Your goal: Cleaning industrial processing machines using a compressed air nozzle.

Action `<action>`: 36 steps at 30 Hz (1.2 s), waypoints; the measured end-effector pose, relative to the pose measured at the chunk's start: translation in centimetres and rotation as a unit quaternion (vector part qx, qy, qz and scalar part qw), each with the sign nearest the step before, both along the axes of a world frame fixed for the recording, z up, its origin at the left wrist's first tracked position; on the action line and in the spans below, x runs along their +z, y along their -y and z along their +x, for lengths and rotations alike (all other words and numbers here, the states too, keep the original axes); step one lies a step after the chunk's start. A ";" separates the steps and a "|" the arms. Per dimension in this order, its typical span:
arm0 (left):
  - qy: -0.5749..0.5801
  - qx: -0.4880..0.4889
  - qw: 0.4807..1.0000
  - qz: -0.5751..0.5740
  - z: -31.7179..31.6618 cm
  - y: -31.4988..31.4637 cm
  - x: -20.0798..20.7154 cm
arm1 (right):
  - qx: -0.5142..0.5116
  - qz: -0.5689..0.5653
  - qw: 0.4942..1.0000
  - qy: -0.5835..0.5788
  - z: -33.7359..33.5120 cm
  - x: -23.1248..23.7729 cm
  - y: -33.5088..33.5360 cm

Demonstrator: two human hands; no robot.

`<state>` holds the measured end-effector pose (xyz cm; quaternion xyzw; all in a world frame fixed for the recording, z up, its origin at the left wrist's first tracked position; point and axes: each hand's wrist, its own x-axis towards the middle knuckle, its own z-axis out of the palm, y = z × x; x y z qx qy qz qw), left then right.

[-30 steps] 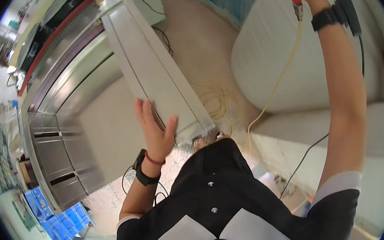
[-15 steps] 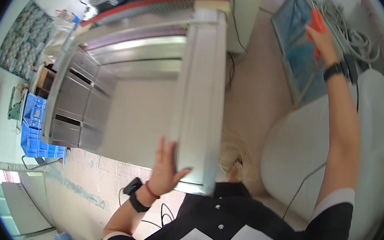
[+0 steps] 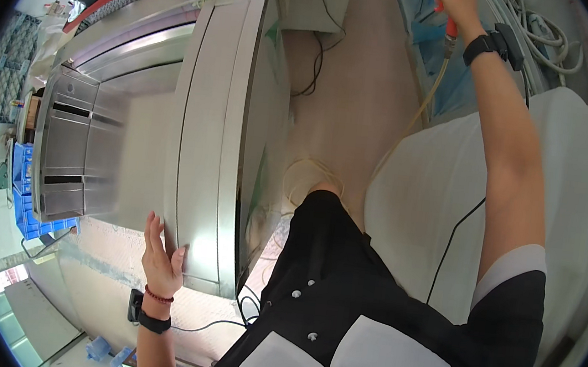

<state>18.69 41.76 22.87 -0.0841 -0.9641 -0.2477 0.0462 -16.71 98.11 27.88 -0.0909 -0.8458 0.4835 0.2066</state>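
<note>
Red air blow gun (image 3: 452,29) is gripped in my right hand (image 3: 467,14), closed round its handle at the upper right. A yellowish hose (image 3: 428,97) runs from the bottom of that handle down toward the floor. My left hand (image 3: 162,266) rests with outstretched fingers on the near edge of a stainless steel cabinet (image 3: 211,153). This cabinet has a hollow interior and slotted inner walls, and it stands at my left. The gun's nozzle is cut off by the picture's upper edge.
A large white-wrapped object (image 3: 428,198) stands to my right. Beyond it lie blue sheeting (image 3: 424,39) and a coiled grey hose (image 3: 562,50). Loops of yellowish hose (image 3: 295,176) lie by my leg. Black cables (image 3: 315,67) hang at the far end; blue bins (image 3: 29,216) sit at far left.
The view has swung, so the cabinet and left hand now appear farther left. My right hand with the air blow gun has moved up and left in the picture. One leg has come forward.
</note>
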 end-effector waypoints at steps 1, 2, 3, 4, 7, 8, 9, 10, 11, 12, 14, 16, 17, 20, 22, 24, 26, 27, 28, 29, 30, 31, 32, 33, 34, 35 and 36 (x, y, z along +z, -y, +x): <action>0.008 -0.022 0.998 -0.053 -0.3 -0.2 0.4 | 0.012 0.019 1.000 -0.012 -1.6 -0.4 -2.1; 0.011 -0.040 0.993 -0.109 -0.9 -0.2 0.7 | 0.026 0.038 0.999 -0.028 -3.3 -0.6 -3.5; 0.013 -0.043 0.989 -0.142 -1.2 -0.3 0.9 | 0.031 0.038 0.998 -0.043 -4.2 -0.8 -4.1; -0.004 -0.035 0.989 -0.143 -1.7 -0.4 1.2 | 0.008 0.029 0.999 -0.036 -5.0 -0.8 -4.5; 0.143 -0.028 0.956 -0.256 -3.2 -1.1 4.0 | -0.027 -0.017 0.999 -0.037 -8.2 -0.3 -6.0; 0.128 -0.018 0.959 -0.254 -4.7 -2.0 5.2 | -0.047 -0.007 0.999 -0.027 -9.4 -0.3 -6.8; 0.219 -0.038 0.943 -0.249 -6.6 -3.1 6.5 | -0.067 0.004 0.998 -0.016 -10.5 -0.1 -7.6; 0.310 -0.057 0.918 -0.240 -8.7 -4.1 7.2 | -0.061 0.019 0.998 -0.027 -11.5 0.4 -8.3; 0.214 -0.101 0.945 -0.224 -10.5 -4.7 7.3 | -0.051 0.029 0.997 -0.041 -12.6 0.7 -8.4; 0.199 -0.087 0.951 -0.220 -12.8 -5.9 7.8 | -0.052 0.017 0.997 -0.051 -14.0 1.3 -8.6; 0.177 -0.042 0.967 -0.181 -17.8 -8.3 8.6 | -0.060 0.057 0.995 -0.055 -17.6 2.8 -9.8; 0.122 -0.019 0.977 -0.173 -22.0 -8.4 7.0 | -0.065 0.062 0.994 -0.055 -21.8 3.9 -10.7; 0.082 -0.013 0.982 -0.170 -24.3 -8.5 5.8 | -0.067 0.067 0.994 -0.060 -24.8 4.2 -11.4; 0.100 0.012 0.986 -0.134 -28.7 -9.2 2.8 | -0.064 0.084 0.994 -0.037 -30.8 7.0 -11.3; 0.103 -0.032 0.977 -0.186 -29.7 -10.0 1.6 | -0.117 0.180 0.976 -0.021 -35.2 8.3 -11.4; 0.194 0.100 0.954 -0.208 -28.8 -11.8 3.8 | -0.089 0.192 0.977 -0.032 -37.9 9.7 -8.9; 0.214 0.148 0.945 -0.200 -27.6 -12.1 4.2 | -0.062 0.210 0.974 -0.064 -42.0 11.5 -6.9; 0.236 0.192 0.933 -0.193 -26.6 -12.4 4.1 | -0.071 0.246 0.963 -0.090 -44.8 11.9 -6.5; 0.239 0.205 0.930 -0.189 -25.4 -12.6 3.7 | -0.080 0.280 0.950 -0.109 -46.4 12.1 -4.8; 0.255 0.253 0.919 -0.163 -24.1 -12.7 3.3 | -0.035 0.260 0.961 -0.089 -48.2 13.4 -3.3; 0.275 0.302 0.902 -0.139 -22.3 -13.0 3.0 | -0.012 0.290 0.952 -0.096 -48.2 14.8 0.5; 0.266 0.341 0.890 -0.146 -20.5 -13.2 2.6 | 0.016 0.307 0.941 -0.141 -49.2 15.5 3.1; 0.259 0.382 0.874 -0.154 -19.1 -13.4 2.4 | 0.045 0.321 0.928 -0.186 -50.7 15.9 6.0; 0.242 0.414 0.864 -0.151 -18.0 -13.6 2.6 | 0.056 0.335 0.925 -0.172 -51.4 16.7 9.2; 0.246 0.423 0.859 -0.148 -16.7 -13.8 2.3 | 0.068 0.348 0.922 -0.157 -51.6 17.1 12.7; 0.228 0.460 0.846 -0.144 -15.5 -13.8 2.0 | 0.083 0.351 0.920 -0.153 -51.6 17.1 16.4; 0.205 0.495 0.833 -0.136 -14.9 -13.9 1.8 | 0.096 0.355 0.917 -0.152 -51.8 17.4 19.6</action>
